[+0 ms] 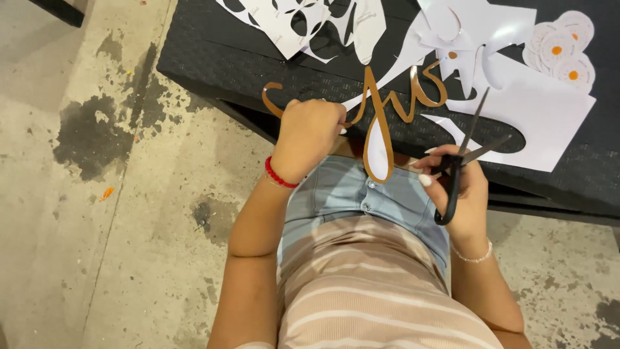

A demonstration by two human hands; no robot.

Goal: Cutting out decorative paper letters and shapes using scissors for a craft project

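One pair of black scissors (464, 155), one brown cut-out script piece (381, 123), one red bracelet (279, 174), two hands.

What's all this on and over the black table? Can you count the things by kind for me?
Scissors, black, in the right hand: 1
Brown cut-out script shape, held by the left hand: 1
Stacks of white round discs with orange centres: 1
Heaps of white paper offcuts: 2
Total: 5

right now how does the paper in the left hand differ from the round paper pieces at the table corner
The gold cutout is a long, looping script shape; the round pieces are small white discs with orange centres. The cutout is held up by the left hand; the discs lie stacked on the black table. Both are flat cut paper.
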